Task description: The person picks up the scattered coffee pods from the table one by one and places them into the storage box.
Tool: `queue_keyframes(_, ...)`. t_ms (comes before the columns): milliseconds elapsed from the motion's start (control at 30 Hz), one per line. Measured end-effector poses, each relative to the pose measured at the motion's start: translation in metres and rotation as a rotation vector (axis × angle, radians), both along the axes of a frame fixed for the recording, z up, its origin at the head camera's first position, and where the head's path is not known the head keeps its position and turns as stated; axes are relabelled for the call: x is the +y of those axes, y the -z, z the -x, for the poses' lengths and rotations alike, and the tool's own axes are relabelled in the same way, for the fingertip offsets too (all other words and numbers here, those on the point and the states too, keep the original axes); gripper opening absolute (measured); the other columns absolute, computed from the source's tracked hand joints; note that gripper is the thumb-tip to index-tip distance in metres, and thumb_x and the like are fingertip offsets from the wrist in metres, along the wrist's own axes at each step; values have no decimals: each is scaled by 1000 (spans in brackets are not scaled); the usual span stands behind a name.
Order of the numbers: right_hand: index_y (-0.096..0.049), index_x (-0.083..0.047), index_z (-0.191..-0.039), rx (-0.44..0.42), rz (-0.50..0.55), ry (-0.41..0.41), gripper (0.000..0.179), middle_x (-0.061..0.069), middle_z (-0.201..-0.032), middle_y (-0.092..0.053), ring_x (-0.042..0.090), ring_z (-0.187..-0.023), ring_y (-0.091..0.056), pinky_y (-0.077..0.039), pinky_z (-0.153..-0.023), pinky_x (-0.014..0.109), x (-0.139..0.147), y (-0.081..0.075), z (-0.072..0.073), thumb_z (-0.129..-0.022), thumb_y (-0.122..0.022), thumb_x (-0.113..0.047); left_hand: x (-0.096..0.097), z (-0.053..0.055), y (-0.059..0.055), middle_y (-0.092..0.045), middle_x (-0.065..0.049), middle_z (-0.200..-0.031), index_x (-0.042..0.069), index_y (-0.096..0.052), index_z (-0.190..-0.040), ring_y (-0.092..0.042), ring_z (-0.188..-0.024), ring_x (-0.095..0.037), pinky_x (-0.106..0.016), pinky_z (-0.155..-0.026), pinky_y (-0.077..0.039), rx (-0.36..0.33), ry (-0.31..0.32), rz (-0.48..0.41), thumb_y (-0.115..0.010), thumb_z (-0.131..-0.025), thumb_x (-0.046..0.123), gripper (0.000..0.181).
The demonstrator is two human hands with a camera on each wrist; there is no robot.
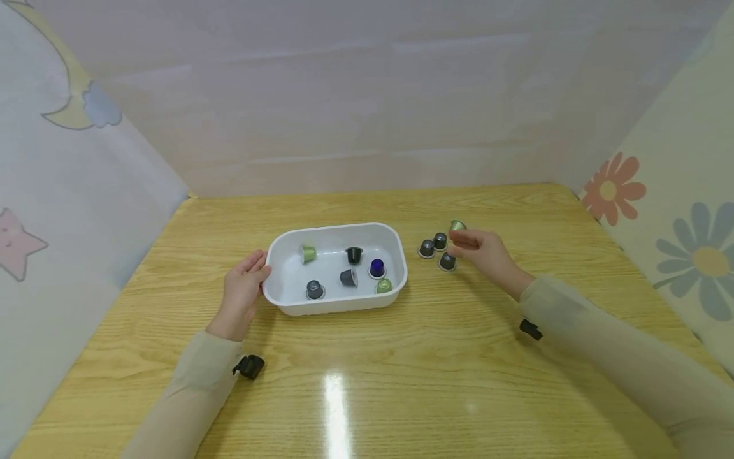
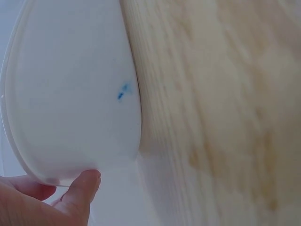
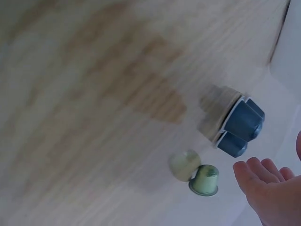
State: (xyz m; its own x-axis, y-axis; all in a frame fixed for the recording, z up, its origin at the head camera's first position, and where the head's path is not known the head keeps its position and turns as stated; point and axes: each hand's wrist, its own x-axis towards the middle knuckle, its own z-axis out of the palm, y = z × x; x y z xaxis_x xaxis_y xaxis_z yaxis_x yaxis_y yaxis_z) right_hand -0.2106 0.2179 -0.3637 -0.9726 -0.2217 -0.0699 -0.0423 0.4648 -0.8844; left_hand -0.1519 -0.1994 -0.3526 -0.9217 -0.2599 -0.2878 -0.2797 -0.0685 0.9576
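Note:
A white plastic basin sits on the table with several coffee capsules inside. My left hand is at its left end; in the left wrist view, thumb and fingers pinch the rim. Beyond the basin's right side, three dark capsules stand close together, one of them a grey capsule. A light green capsule is just behind them, partly covered by my right hand. That hand hovers beside the group, fingers extended, holding nothing visible. In the right wrist view the green capsule stands near the fingertips.
Within the basin are a green capsule, a black one, a blue one and others in grey and green. The wooden table meets pale cloth walls at its back and sides.

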Motion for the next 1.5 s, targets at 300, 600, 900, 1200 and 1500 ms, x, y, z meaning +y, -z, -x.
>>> queue_keyframes(300,-35,7,-146,-76,-6,-26,62,24,-143,-43,38,-135,-38,-31,-109,51,4,9,3,-94,-66,-12,-1,2,2,-33,-12,-153,2,-27,-152,-34,-138,-20,-38,-109,-35,-10,8,12,-44,-102,0,53)
queue_keyframes(600,-26,8,-148,-132,-48,-75,71,26,-145,-38,38,-135,-37,-32,-109,48,4,19,12,-93,-67,-10,-2,2,4,-32,-12,-153,2,-27,-152,-33,-139,-21,-38,-110,-33,-7,18,8,-44,-102,2,52)
queue_keyframes(900,-36,12,-142,-115,-93,-74,63,26,-140,-43,37,-128,-45,-46,-97,30,1,25,19,-91,-69,-5,-3,1,2,-31,-10,-154,5,-26,-153,-32,-140,-20,-36,-111,-33,-20,20,4,-44,-103,4,53)
queue_keyframes(1200,-39,11,-141,-132,-141,-72,60,25,-137,-47,37,-128,-46,-44,-101,38,-2,22,17,-91,-68,-5,-3,0,2,-31,-9,-154,6,-26,-153,-32,-140,-20,-36,-111,-33,-24,16,-5,-44,-103,3,54)
queue_keyframes(1500,-46,9,-138,-136,-127,-24,53,27,-137,-47,38,-126,-49,-46,-98,36,-4,17,16,-92,-67,-5,-3,1,2,-31,-10,-154,5,-26,-153,-33,-139,-20,-36,-110,-34,-24,17,2,-44,-103,3,54)
